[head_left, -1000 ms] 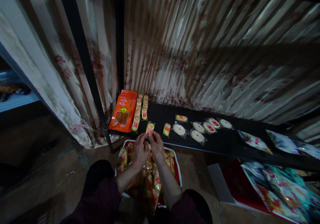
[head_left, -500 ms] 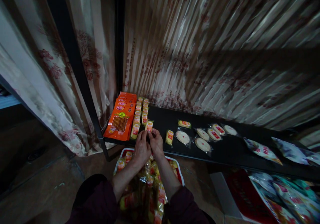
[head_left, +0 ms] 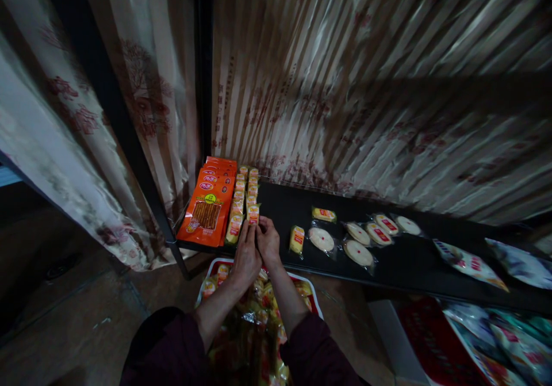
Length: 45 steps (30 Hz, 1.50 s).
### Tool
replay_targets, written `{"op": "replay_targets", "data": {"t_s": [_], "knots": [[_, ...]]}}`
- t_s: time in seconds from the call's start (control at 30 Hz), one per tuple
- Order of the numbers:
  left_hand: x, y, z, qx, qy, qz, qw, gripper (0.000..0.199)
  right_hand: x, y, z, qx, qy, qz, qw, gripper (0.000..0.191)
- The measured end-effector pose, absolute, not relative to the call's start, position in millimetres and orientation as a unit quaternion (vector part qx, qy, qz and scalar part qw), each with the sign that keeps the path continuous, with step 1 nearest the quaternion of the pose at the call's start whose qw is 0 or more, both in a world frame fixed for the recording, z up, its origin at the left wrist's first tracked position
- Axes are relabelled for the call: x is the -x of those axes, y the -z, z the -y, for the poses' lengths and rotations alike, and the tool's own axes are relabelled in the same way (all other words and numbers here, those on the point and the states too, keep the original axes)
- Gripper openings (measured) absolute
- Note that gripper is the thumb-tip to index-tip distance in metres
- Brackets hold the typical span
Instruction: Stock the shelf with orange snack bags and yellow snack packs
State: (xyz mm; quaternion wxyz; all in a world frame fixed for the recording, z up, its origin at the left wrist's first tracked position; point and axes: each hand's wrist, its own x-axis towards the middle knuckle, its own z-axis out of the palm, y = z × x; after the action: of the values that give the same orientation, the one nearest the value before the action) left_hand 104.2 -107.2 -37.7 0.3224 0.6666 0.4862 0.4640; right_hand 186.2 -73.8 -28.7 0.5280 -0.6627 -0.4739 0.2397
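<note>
My left hand (head_left: 246,255) and my right hand (head_left: 268,243) meet at the shelf's front edge, fingers pinched on the near end of a small wrapped snack cake (head_left: 253,212). It has a yellow body with an orange-red label and lies at the front of the right-hand row of similar cakes. The left-hand row (head_left: 237,206) of wrapped cakes runs close beside it. Orange snack pouches (head_left: 206,213) overlap in a stack to the left. Below my wrists is a white-rimmed basket (head_left: 317,305) full of more wrapped cakes, partly hidden by my forearms.
On the black shelf (head_left: 280,202), to the right, lie two loose wrapped cakes, several round wrapped biscuits (head_left: 321,239) and flat bags (head_left: 470,265). A box (head_left: 425,340) of bags stands on the floor. A dark post (head_left: 129,144) rises at left; a pleated curtain (head_left: 345,87) hangs behind.
Both hands have moved slightly left and away from me, bringing the held cake into line with the right-hand row. The camera view has shifted a little.
</note>
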Motion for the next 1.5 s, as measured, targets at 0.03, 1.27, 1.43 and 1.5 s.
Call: {"op": "replay_targets", "data": {"t_s": [0.03, 1.27, 1.43, 1.5], "knots": [[-104.8, 40.3, 106.1, -0.669, -0.466, -0.484, 0.317, 0.060, -186.4, 29.0, 73.5, 0.666, -0.233, 0.478, 0.524, 0.023], [-106.4, 52.0, 100.3, -0.749, -0.408, -0.463, 0.241, 0.067, -189.1, -15.7, 6.5, 0.612, -0.061, 0.699, 0.365, 0.028], [-104.3, 45.9, 102.1, -0.751, -0.397, -0.471, 0.239, 0.071, -190.5, -10.4, 5.8, 0.614, -0.046, 0.700, 0.361, 0.034], [-103.1, 41.6, 103.8, -0.758, -0.383, -0.474, 0.234, 0.072, -191.4, -7.0, 6.8, 0.619, -0.039, 0.692, 0.370, 0.037]]}}
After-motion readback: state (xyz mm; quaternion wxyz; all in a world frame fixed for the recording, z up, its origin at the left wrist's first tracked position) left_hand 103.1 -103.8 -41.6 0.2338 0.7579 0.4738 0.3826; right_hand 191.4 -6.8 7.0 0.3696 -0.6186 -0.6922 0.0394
